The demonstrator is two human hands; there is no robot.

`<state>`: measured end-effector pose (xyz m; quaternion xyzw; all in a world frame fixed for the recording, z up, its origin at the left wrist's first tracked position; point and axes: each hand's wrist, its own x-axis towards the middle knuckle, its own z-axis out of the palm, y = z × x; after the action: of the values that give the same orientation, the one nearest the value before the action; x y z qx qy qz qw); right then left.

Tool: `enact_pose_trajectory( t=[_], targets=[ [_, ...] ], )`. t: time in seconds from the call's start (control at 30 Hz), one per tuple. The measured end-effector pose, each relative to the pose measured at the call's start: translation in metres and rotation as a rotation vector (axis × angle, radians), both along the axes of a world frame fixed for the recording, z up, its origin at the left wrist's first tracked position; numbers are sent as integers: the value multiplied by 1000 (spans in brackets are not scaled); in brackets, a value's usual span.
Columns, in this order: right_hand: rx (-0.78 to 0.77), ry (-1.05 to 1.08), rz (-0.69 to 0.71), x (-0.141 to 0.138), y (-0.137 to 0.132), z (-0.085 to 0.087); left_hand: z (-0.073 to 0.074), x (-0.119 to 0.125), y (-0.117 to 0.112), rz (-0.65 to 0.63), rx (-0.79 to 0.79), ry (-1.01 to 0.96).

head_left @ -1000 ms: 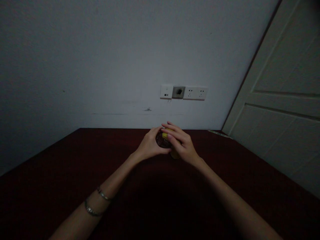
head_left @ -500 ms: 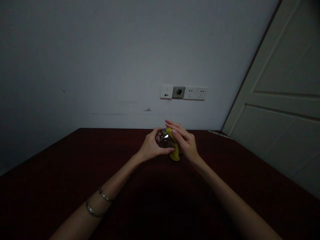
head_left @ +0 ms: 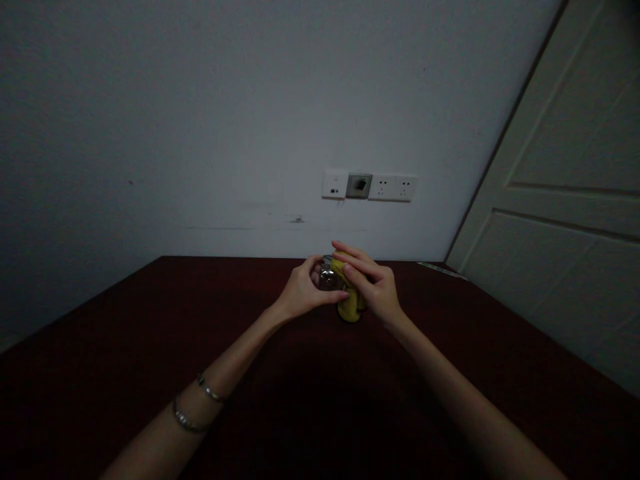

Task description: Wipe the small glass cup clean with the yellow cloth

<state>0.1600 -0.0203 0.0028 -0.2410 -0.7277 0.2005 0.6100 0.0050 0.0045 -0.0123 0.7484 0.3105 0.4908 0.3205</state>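
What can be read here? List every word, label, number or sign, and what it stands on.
No text is legible.
Jar in the left hand: no label shows.
Cloth in the right hand: no print shows.
Sockets: marks too small to read.
Strip at the table edge: too blurred to read.

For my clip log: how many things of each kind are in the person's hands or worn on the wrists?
Glass: 1
Yellow cloth: 1
Bracelets: 2
Total: 4
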Motion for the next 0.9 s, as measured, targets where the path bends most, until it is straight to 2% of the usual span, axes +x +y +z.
enact_pose_trajectory(
  t=[0.1, 0.23, 0.33, 0.5, 0.63, 0.73, 0.83, 0.9],
  targets=[
    [-20, 18, -18, 4, 4, 0, 1, 1, 0, 29, -32, 29],
    [146, -242, 16, 10, 0, 4, -2, -1, 4, 60, -35, 99],
    [184, -365, 42, 12, -2, 5, -5, -1, 7, 23, -68, 90],
    [123, -203, -40, 11, 5, 1, -5, 0, 6, 7, -69, 14],
    [131, -97, -116, 11, 7, 0, 0, 2, 0, -104, -176, -111],
    [184, -195, -55, 11, 1, 4, 1, 4, -1, -155, -238, -129],
    [227, -323, 20, 9, -7, 8, -2, 4, 3, -153, -247, -134],
    [222, -330, 16, 6, -9, 8, -3, 3, 4, -159, -236, -153]
  ],
)
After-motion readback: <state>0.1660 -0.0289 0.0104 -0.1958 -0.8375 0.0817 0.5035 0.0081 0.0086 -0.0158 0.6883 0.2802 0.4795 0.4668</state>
